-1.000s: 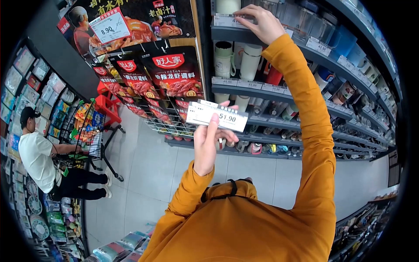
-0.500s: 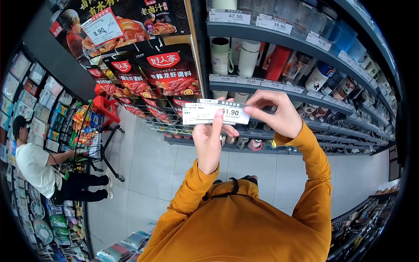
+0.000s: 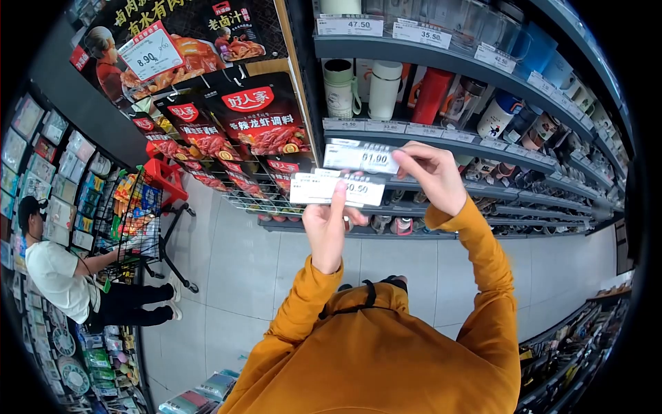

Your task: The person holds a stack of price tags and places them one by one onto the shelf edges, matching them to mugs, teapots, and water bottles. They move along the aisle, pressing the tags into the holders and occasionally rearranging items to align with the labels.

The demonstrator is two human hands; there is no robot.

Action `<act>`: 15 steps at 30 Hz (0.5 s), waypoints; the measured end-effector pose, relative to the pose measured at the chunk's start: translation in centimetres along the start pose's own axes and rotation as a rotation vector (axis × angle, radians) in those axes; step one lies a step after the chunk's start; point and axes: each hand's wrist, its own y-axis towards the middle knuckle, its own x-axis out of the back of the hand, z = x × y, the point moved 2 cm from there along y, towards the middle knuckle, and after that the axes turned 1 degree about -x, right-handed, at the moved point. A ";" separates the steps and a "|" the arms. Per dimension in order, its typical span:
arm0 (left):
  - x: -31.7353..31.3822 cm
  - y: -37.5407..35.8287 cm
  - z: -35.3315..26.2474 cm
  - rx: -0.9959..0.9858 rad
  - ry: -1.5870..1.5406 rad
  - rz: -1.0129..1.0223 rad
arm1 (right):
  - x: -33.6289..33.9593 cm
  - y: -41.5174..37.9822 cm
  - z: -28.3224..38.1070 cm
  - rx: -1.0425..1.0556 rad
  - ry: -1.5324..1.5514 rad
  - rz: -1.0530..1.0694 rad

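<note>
Right hand (image 3: 434, 176) had drawn one price tag (image 3: 352, 156) off the price-tag stack (image 3: 310, 190) since the earlier frame, its grip pinching one end; left hand (image 3: 325, 231) pinched the stack.

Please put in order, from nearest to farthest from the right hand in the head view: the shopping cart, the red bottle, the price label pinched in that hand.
1. Price label: pinched in the right hand.
2. Red bottle: ahead, just above the hand in the view.
3. Shopping cart: well off to the left.
</note>
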 end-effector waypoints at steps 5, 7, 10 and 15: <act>4.8 -1.5 4.5 0.128 -0.031 -0.089 | -0.9 -0.6 -13.1 -0.151 -0.053 -0.122; 5.5 -2.4 4.7 0.204 -0.042 -0.117 | -1.5 -0.4 -19.7 -0.204 -0.229 -0.088; 5.5 -2.7 3.8 0.215 -0.086 -0.078 | -1.7 2.7 -26.8 -0.141 -0.405 -0.172; 6.2 -3.1 2.3 0.179 0.013 -0.119 | -2.7 7.6 -30.3 -0.104 -0.669 -0.122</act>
